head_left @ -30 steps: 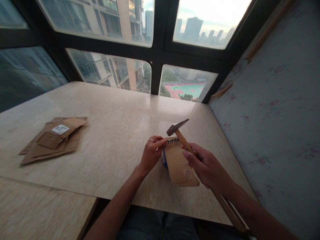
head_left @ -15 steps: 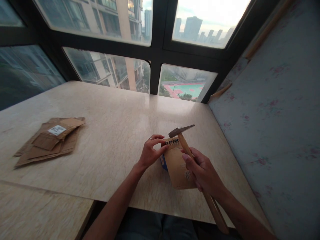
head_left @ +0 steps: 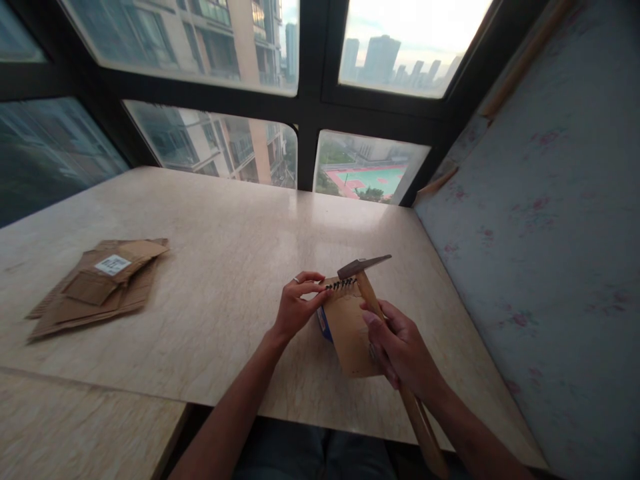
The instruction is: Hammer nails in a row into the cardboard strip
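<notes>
My right hand (head_left: 403, 350) is closed around the wooden handle of a hammer (head_left: 367, 280), whose dark metal head hovers just over a row of several dark nails (head_left: 341, 285). The nails stand along the far edge of a brown cardboard piece (head_left: 350, 330) with a blue side, lying on the pale marble-look table (head_left: 225, 267). My left hand (head_left: 296, 307), a ring on one finger, pinches at the left end of the nail row, fingers pressed together.
A stack of flattened brown cardboard (head_left: 95, 287) with a white label lies at the table's left. Dark-framed windows (head_left: 310, 127) rise behind the table. A floral-patterned panel (head_left: 550, 220) leans along the right side. The table's near edge sits above my lap.
The hammer head has come down from a raised tilt to just above the nails. My right hand slid slightly lower and nearer. The left hand kept its pinch at the nails.
</notes>
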### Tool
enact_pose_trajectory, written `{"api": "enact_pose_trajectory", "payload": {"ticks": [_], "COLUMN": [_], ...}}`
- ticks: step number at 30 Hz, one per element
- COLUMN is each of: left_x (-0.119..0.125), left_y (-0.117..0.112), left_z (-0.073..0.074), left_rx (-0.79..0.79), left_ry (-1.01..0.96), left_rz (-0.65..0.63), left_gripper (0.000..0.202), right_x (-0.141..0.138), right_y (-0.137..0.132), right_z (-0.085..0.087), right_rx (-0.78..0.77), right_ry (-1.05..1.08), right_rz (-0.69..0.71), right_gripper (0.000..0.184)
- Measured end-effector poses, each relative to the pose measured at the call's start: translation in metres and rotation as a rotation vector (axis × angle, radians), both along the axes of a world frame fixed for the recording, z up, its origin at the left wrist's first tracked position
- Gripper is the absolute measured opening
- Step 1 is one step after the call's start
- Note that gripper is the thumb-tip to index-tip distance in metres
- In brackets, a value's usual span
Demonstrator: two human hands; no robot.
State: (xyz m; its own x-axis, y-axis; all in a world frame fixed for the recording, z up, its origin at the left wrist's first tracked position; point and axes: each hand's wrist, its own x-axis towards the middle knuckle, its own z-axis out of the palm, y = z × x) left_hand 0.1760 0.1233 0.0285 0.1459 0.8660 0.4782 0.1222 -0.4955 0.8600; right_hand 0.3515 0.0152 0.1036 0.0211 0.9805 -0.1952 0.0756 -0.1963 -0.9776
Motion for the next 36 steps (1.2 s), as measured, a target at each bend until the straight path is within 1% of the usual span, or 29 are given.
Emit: {"api": "enact_pose_trajectory", "payload": {"ticks": [6, 10, 14, 17, 20, 22, 24, 27, 29, 32, 36], "left_x": [-0.002, -0.003, -0.010, -0.017, -0.019, -0.015, -0.008, 0.006, 0.012, 0.014, 0.008], "left_y": [0.000, 0.002, 0.000, -0.011, -0.030, -0.044, -0.058, -0.071, -0.073, -0.068, -0.058], "left_z": [0.002, 0.003, 0.005, 0.006, 0.003, -0.002, -0.007, -0.011, -0.012, -0.010, -0.004], "left_rx": [-0.005, -0.006, 0.009, -0.015, -0.170, -0.290, -0.359, -0.407, -0.427, -0.437, -0.440], "left_ry": [0.038, 0.069, 0.100, 0.124, 0.101, 0.069, 0.059, 0.081, 0.086, 0.074, 0.074], "left_rz": [0.000, -0.010, -0.016, 0.019, 0.116, 0.164, 0.179, 0.167, 0.137, 0.090, 0.076], "left_gripper": [0.012, 0.011, 0.018, 0.026, 0.041, 0.053, 0.063, 0.072, 0.073, 0.067, 0.058], "right_x": [0.002, 0.003, 0.007, 0.015, 0.025, 0.031, 0.036, 0.037, 0.031, 0.016, -0.001], "right_y": [-0.001, -0.001, -0.006, -0.013, -0.021, -0.027, -0.033, -0.046, -0.056, -0.070, -0.081], "right_z": [0.001, 0.004, 0.004, 0.000, -0.005, -0.009, -0.014, -0.023, -0.030, -0.043, -0.057], "right_rx": [0.000, -0.011, -0.005, -0.007, -0.014, -0.018, -0.022, -0.037, -0.055, -0.085, -0.074], "right_ry": [0.011, 0.001, -0.001, -0.007, -0.030, -0.043, -0.051, -0.051, -0.040, 0.001, 0.046], "right_rz": [-0.007, -0.032, -0.096, -0.140, -0.181, -0.215, -0.254, -0.325, -0.391, -0.480, -0.519], "right_gripper": [0.039, 0.043, 0.045, 0.045, 0.046, 0.049, 0.052, 0.055, 0.057, 0.061, 0.062]}}
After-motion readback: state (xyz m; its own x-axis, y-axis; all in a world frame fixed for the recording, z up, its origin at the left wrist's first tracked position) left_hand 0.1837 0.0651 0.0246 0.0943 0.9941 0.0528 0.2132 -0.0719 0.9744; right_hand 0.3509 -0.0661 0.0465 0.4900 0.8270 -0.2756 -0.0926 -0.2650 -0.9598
